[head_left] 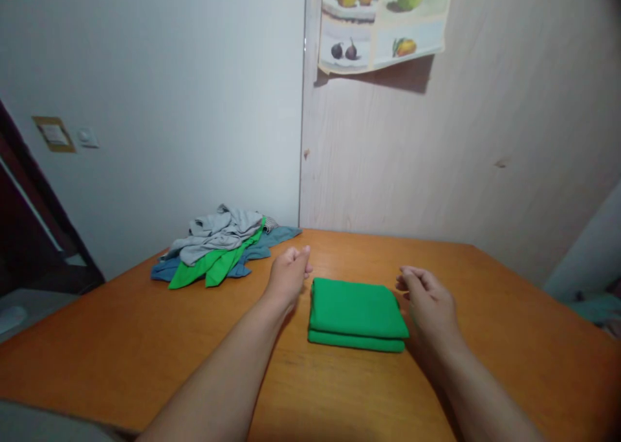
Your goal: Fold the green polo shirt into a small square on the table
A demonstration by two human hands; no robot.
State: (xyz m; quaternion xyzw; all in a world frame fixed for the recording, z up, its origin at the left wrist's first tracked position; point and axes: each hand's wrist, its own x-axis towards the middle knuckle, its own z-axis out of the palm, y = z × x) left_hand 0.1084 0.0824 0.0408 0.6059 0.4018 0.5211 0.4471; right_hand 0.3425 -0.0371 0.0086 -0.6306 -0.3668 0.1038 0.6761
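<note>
A green cloth point(356, 309), folded into a neat thick rectangle, lies flat on the orange-brown wooden table. Just past its left edge is my left hand point(288, 277), fingers curled in and thumb on top, with nothing visible in it. Off the right edge, my right hand point(431, 303) is closed in the same loose way, the thumb resting near the curled fingers. Both hands appear apart from the cloth. The inner sides of the fingers are partly hidden.
A loose heap of crumpled clothes point(220, 238), grey, green and blue, lies at the back left of the table point(388, 251). Behind the table stands a wall, with a poster of painted fruit point(383, 24) hanging on it. A switch point(87, 137) is at left.
</note>
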